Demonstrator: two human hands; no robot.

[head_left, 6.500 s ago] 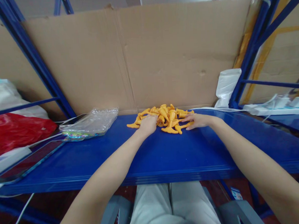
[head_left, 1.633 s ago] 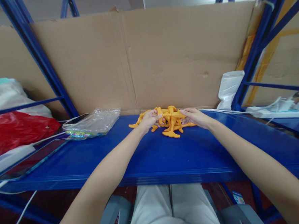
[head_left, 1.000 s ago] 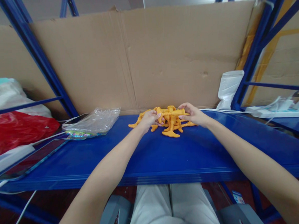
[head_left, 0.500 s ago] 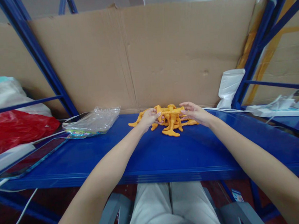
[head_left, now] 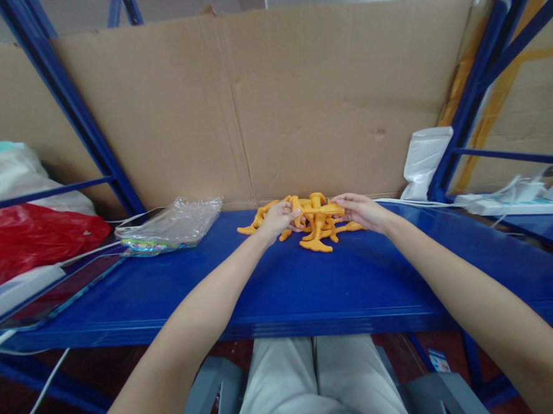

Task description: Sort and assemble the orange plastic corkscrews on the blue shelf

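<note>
A heap of orange plastic toy hammers (head_left: 316, 246) lies toward the back of the blue shelf (head_left: 337, 284). Above the heap, one orange toy hammer (head_left: 321, 210) is held roughly level between both hands. My left hand (head_left: 280, 218) is closed around its left end, fingertips partly hidden behind it. At the other end, my right hand (head_left: 358, 209) has thumb and fingers closed on the tip. Other orange pieces stick out behind and below the hands, overlapping so that their outlines are partly hidden.
On the left lie a clear plastic bag (head_left: 179, 222), a tablet-like device (head_left: 61, 292) and a red bag (head_left: 35, 240). A white pouch (head_left: 426, 163) leans at the right post, near a power strip (head_left: 515, 205) with cables. Cardboard (head_left: 298, 106) walls the back.
My right hand has shifted slightly, and its fingers have closed further over the hammer's right end. My left hand stays almost where it was.
</note>
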